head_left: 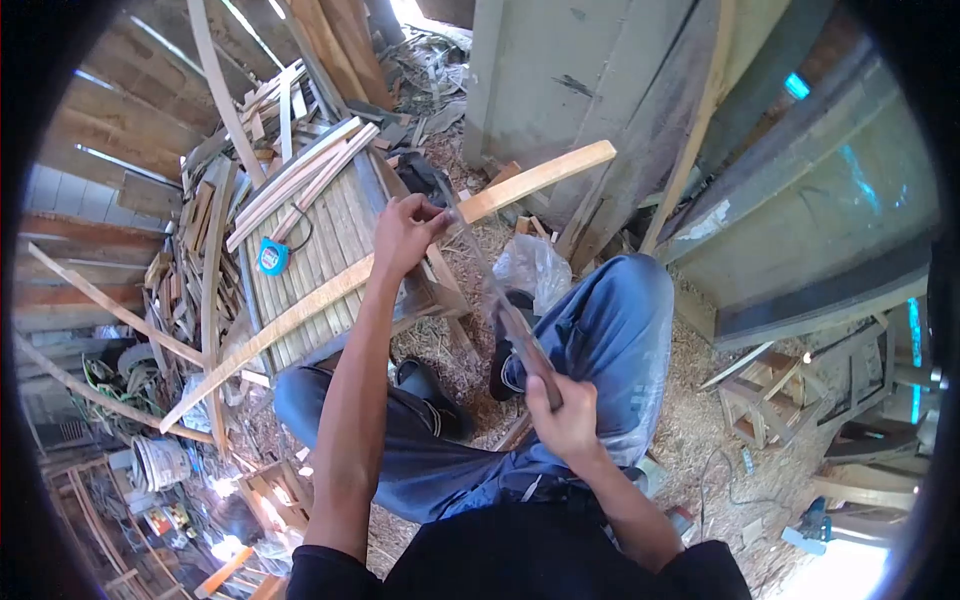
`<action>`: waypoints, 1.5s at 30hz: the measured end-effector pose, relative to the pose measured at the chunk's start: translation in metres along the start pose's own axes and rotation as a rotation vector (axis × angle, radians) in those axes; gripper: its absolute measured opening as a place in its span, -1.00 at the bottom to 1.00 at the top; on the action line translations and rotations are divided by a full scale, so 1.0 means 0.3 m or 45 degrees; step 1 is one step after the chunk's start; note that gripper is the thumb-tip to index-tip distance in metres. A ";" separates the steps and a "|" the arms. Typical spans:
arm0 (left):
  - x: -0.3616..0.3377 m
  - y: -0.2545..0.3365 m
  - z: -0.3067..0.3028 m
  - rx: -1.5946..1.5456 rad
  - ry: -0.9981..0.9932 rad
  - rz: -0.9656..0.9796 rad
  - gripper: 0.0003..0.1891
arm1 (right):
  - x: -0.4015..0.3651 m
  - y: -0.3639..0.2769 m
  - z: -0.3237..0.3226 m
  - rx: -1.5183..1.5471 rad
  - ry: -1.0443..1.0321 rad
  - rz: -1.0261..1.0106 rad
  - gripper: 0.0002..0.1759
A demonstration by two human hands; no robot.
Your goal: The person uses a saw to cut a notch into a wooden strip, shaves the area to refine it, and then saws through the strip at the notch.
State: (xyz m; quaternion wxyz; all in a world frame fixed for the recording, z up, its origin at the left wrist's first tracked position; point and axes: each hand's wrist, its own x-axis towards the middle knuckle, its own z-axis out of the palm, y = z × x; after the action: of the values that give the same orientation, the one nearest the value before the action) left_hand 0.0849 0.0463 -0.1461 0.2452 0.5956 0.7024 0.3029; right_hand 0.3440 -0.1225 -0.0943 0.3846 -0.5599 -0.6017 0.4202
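My right hand (565, 418) is wrapped around the brown handle of a long, narrow-bladed hand tool (522, 340). Its blade slants up and away, crossing over a long curved wooden strip (545, 180). At that crossing, the fingers of my left hand (405, 238) are pinched together. The hand covers part of the strip, and whether the fingers grip the wood or the blade is hidden. Under the strip stands a low slatted bench (330, 235), between my bent knees and the wood pile.
A blue tape measure (271, 256) and several thin wood sticks (300, 185) lie on the bench. Curved strips (120, 305) lean at the left. Clear plastic (535, 268) rests past my right leg. Big panels (560, 80) stand behind, and a small wooden frame (770, 395) sits right.
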 end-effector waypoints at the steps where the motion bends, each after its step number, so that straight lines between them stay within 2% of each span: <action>1: -0.003 0.006 -0.002 0.009 0.014 0.012 -0.71 | -0.029 0.008 -0.004 0.057 0.045 0.027 -0.64; 4: -0.012 0.026 -0.007 0.012 -0.049 0.003 -0.78 | 0.051 -0.001 0.046 -0.039 -0.013 0.068 -0.63; 6: -0.008 -0.024 0.009 0.110 -0.001 0.192 -0.76 | 0.146 0.012 0.104 -0.013 -0.013 0.074 -0.61; 7: -0.019 -0.008 0.000 0.113 -0.003 0.201 -0.76 | 0.185 0.017 0.130 -0.069 -0.012 0.054 -0.61; 9: -0.039 0.013 -0.024 0.255 0.047 0.382 -0.72 | 0.199 0.008 0.139 -0.122 -0.010 0.029 -0.60; 13: -0.041 0.016 -0.018 0.265 0.035 0.336 -0.69 | 0.047 0.004 0.053 -0.069 -0.008 0.028 -0.60; 15: -0.044 0.006 -0.007 0.238 0.103 0.373 -0.57 | 0.022 0.003 0.021 -0.045 -0.015 0.019 -0.56; 17: -0.049 -0.001 -0.005 0.219 0.080 0.347 -0.57 | 0.006 -0.004 0.002 -0.055 -0.041 0.162 -0.57; 18: -0.045 0.002 -0.006 0.209 0.064 0.350 -0.56 | 0.036 -0.001 0.027 -0.057 -0.036 0.167 -0.57; 20: -0.042 0.002 0.002 0.230 0.063 0.353 -0.57 | 0.149 -0.002 0.098 -0.082 0.010 0.007 -0.58; 23: -0.049 -0.003 -0.009 0.281 0.129 0.364 -0.58 | 0.215 -0.029 0.117 -0.109 -0.055 0.118 -0.62; 25: -0.052 0.007 -0.004 0.304 0.145 0.344 -0.59 | 0.141 -0.018 0.070 -0.088 -0.082 0.165 -0.63; 27: -0.050 0.007 -0.002 0.274 0.176 0.378 -0.60 | 0.024 0.021 0.014 -0.093 -0.062 0.054 -0.71; 28: -0.055 0.005 -0.001 0.246 0.183 0.409 -0.61 | -0.012 0.014 0.011 0.011 0.008 0.053 -0.57; 31: -0.061 -0.008 0.006 0.248 0.177 0.412 -0.64 | 0.033 0.010 0.042 -0.034 -0.006 0.079 -0.58; 33: -0.046 -0.008 0.008 0.235 0.176 0.406 -0.63 | 0.147 0.012 0.121 -0.055 0.042 -0.027 -0.60; 34: -0.045 -0.007 0.006 0.230 0.171 0.420 -0.63 | 0.185 -0.014 0.143 -0.119 0.018 0.055 -0.61; 36: -0.041 -0.004 -0.005 0.236 0.125 0.346 -0.63 | 0.182 -0.026 0.132 -0.148 0.009 0.001 -0.63; 40: -0.043 0.001 -0.012 0.239 0.145 0.400 -0.64 | 0.032 -0.062 0.014 -0.134 -0.015 -0.008 -0.63; 42: -0.059 -0.001 -0.006 0.263 0.118 0.369 -0.64 | -0.003 -0.051 -0.007 0.004 0.000 0.058 -0.63; 44: -0.046 -0.004 0.002 0.166 0.109 0.364 -0.61 | 0.104 -0.017 0.057 -0.098 -0.047 0.130 -0.55; 45: -0.039 -0.014 0.003 0.187 0.112 0.388 -0.60 | 0.184 -0.017 0.100 -0.107 0.027 -0.042 -0.50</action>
State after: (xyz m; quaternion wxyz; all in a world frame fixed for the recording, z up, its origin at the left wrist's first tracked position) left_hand 0.0847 0.0343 -0.1500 0.1212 0.6977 0.6343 0.3101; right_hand 0.3099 -0.0699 -0.1005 0.3740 -0.5701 -0.6238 0.3820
